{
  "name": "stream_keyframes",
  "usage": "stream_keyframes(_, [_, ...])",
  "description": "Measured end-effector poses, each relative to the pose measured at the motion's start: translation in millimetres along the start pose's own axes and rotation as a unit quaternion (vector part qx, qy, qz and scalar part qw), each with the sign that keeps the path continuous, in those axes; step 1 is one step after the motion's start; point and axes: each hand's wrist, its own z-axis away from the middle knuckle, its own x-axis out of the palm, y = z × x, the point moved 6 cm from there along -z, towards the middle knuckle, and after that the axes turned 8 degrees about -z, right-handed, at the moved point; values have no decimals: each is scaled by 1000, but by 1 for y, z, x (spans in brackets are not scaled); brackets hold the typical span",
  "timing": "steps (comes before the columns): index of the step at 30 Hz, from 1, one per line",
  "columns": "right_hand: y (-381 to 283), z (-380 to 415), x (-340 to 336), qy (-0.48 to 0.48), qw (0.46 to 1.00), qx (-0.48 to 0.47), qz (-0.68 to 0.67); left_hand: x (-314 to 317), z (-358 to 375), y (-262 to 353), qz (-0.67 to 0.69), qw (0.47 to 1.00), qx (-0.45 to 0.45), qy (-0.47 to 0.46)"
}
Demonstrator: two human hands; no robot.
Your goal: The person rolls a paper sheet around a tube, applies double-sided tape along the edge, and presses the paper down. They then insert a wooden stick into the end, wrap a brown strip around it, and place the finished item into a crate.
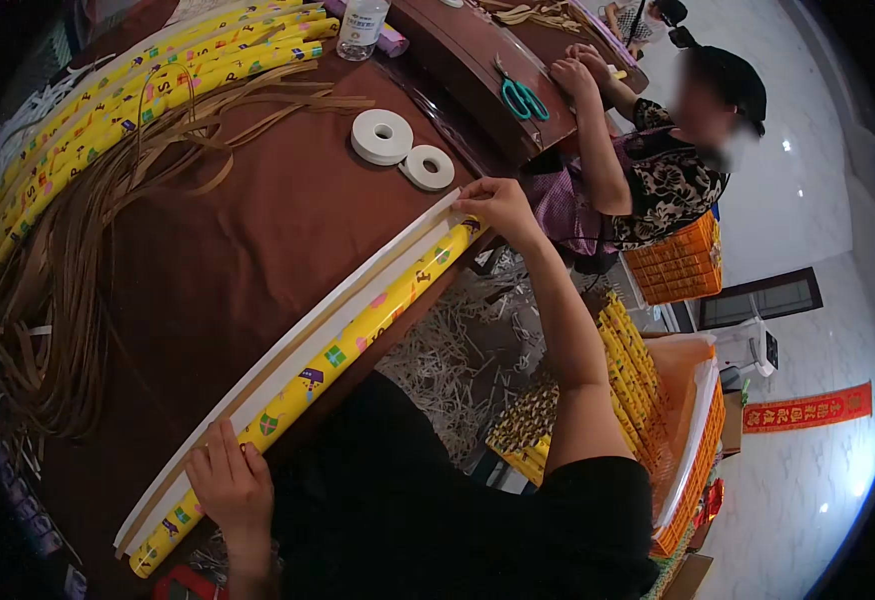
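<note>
A roll of yellow printed wrapping paper [360,340] lies slantwise along the table's near edge, its white inner side turned up as a flap. Along that flap runs a narrow brown strip [308,337]. My left hand [233,490] lies over the roll's lower end, fingers together and curved onto the paper, pressing it. At the upper end, my right hand [498,207] is closed in a pinch at the strip's end and the flap's corner; its fingertips partly hide what is between them. Two white tape rolls [382,137] sit just beyond my right hand.
Several finished yellow rolls [168,95] and a heap of loose brown strips [68,290] lie at left. Teal scissors [524,99] and a bottle [362,28] stand farther back. A co-worker [658,170] sits at right. Orange crates [693,480] and paper scraps [428,370] are below.
</note>
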Motion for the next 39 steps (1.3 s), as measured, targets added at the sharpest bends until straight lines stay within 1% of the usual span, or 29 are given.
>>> stream_keyframes(2, [-1, -2, 1, 9, 999, -22, 25, 1, 1, 0, 2, 1000, 2, -3])
stream_keyframes(6, [-5, -6, 3, 17, 999, -19, 43, 1, 0, -1, 8, 1000, 2, -7])
stream_keyframes(8, [-3, -11, 5, 8, 997, -37, 74, 2, 1, -1, 4, 1000, 2, -5])
stream_keyframes(12, [-4, -10, 6, 12, 996, -13, 89, 5, 3, 0, -21, 1000, 10, 6])
stream_keyframes(14, [-5, -11, 6, 9, 993, -35, 108, 8, 4, -1, -21, 1000, 16, 11])
stream_keyframes(17, [-8, -9, 7, 9, 994, -23, 104, 9, 5, -2, -21, 1000, 15, 7])
stream_keyframes(22, [-5, -13, 8, 6, 994, -36, 105, 10, 5, -1, -22, 1000, 11, 1])
stream_keyframes(25, [-14, -6, 10, 5, 990, -35, 139, 10, 5, -1, -33, 999, 11, 8])
stream_keyframes(27, [-14, -4, 6, 46, 989, -47, 133, 7, 4, 1, -54, 998, 15, 6])
stream_keyframes(28, [-8, -7, 6, 48, 989, -47, 133, 8, 4, 1, -54, 998, 17, 7])
stream_keyframes(30, [18, -16, 3, 62, 998, -8, -19, 9, 5, 1, -50, 999, 12, 0])
stream_keyframes(31, [25, -18, 4, 64, 998, -8, -20, 9, 4, 1, -50, 999, 14, 2])
stream_keyframes(33, [27, -13, 4, 131, 988, -46, -63, 9, 4, 1, -49, 999, 3, -12])
stream_keyframes(37, [27, -7, 8, 156, 981, -78, -86, 7, 2, 2, -50, 999, 9, -10])
stream_keyframes(39, [24, -3, 6, 199, 973, -117, 2, 7, 2, 2, -43, 999, 5, -16])
